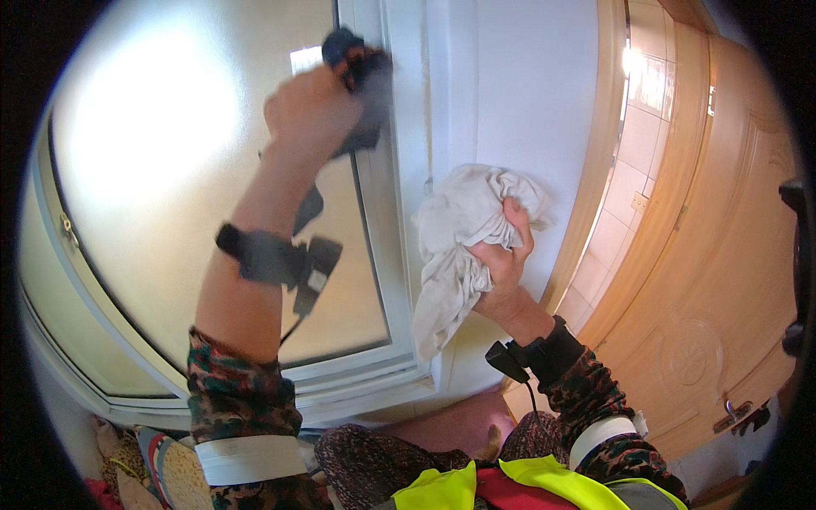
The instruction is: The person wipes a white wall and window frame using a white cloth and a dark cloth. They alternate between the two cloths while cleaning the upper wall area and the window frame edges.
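Observation:
My left hand (pixel 315 102) is closed around a dark, bunched item (pixel 373 83), likely a cloth, though blur hides its exact kind. It is held up at the right-hand upright of the white window frame (pixel 398 268), in front of the frosted pane (pixel 306 25). My right hand (pixel 507 258) grips a crumpled white cloth (pixel 456 210), the thumb resting over its folds. This cloth is up against the white wall (pixel 529 83), just right of the window, and its lower end hangs down. Most fingers of the right hand are hidden by the fabric.
To the right stands a carved wooden door (pixel 676 331) with a metal handle (pixel 732 414), open beside its wooden frame (pixel 577 223). White tiles (pixel 605 236) show through the gap. Patterned cushions (pixel 169 465) lie at lower left, below the window latch (pixel 69 228). Straps with cabled devices circle both wrists.

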Action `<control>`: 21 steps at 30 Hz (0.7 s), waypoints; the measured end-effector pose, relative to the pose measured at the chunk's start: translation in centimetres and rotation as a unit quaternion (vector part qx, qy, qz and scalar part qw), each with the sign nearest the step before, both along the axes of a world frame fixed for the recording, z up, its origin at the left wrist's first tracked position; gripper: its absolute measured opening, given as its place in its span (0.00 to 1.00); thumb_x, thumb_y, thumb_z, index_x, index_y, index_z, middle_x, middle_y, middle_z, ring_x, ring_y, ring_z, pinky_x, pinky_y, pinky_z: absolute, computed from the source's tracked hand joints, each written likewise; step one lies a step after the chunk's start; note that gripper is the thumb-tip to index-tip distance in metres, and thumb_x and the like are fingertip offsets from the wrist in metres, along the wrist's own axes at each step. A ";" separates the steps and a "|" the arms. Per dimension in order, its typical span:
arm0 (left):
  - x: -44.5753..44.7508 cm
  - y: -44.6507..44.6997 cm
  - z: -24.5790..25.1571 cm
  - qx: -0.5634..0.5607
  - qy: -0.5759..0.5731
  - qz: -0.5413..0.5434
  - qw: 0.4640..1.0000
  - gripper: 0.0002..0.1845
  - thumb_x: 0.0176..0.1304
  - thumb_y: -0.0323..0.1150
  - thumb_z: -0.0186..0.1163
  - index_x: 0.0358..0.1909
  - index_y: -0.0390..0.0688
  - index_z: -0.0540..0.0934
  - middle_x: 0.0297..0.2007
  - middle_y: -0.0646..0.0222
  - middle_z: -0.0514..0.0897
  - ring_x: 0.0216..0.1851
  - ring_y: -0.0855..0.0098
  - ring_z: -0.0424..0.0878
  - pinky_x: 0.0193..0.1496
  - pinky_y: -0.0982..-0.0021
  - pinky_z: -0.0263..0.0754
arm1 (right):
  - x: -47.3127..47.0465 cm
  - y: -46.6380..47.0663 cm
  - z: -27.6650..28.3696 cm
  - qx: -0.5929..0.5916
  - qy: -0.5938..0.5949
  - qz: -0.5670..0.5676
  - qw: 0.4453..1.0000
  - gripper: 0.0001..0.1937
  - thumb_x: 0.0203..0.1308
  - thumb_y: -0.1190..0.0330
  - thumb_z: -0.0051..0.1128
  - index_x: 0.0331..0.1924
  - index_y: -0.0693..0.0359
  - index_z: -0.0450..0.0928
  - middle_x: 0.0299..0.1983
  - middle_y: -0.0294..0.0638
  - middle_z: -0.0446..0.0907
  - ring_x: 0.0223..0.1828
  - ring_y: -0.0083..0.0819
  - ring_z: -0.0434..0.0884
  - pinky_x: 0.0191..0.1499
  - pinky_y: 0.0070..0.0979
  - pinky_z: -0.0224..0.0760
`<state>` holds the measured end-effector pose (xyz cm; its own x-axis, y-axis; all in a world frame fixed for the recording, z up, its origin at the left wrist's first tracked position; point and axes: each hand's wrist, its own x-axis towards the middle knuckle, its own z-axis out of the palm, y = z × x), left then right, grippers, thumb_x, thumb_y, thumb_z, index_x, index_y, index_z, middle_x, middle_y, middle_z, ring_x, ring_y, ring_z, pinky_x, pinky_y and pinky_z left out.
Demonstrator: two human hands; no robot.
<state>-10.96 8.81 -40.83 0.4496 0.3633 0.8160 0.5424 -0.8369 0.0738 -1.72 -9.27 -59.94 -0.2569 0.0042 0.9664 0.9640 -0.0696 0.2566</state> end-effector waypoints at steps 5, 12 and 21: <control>-1.0 -0.2 -9.3 -0.087 0.195 -0.020 0.977 0.13 0.57 0.40 0.58 0.35 0.43 0.84 0.32 0.57 0.85 0.35 0.60 0.85 0.39 0.60 0.79 | 0.3 0.3 -0.4 0.034 0.027 -0.014 0.999 0.32 0.34 0.53 0.77 0.46 0.52 0.74 0.61 0.59 0.62 0.58 0.53 0.68 0.55 0.44 0.61; -0.4 0.2 -4.9 0.001 0.049 -0.075 0.996 0.10 0.56 0.37 0.58 0.32 0.42 0.84 0.32 0.55 0.85 0.36 0.55 0.84 0.39 0.58 0.79 | 0.9 0.4 -0.9 0.021 0.021 -0.030 0.999 0.30 0.37 0.53 0.76 0.46 0.52 0.75 0.61 0.59 0.61 0.57 0.53 0.67 0.57 0.46 0.60; 1.8 0.5 12.3 0.138 -0.131 -0.019 0.982 0.15 0.59 0.42 0.60 0.40 0.43 0.84 0.34 0.62 0.86 0.35 0.64 0.85 0.43 0.63 0.80 | 1.4 0.0 -1.0 0.010 0.007 -0.031 0.999 0.29 0.35 0.56 0.77 0.46 0.52 0.76 0.61 0.59 0.61 0.56 0.51 0.67 0.55 0.44 0.62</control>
<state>-9.12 9.27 -28.55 0.2197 0.0990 0.9705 0.5031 -0.8638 -0.0258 -0.32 -9.25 -60.96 -0.2436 -0.0007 0.9699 0.9611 -0.1341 0.2413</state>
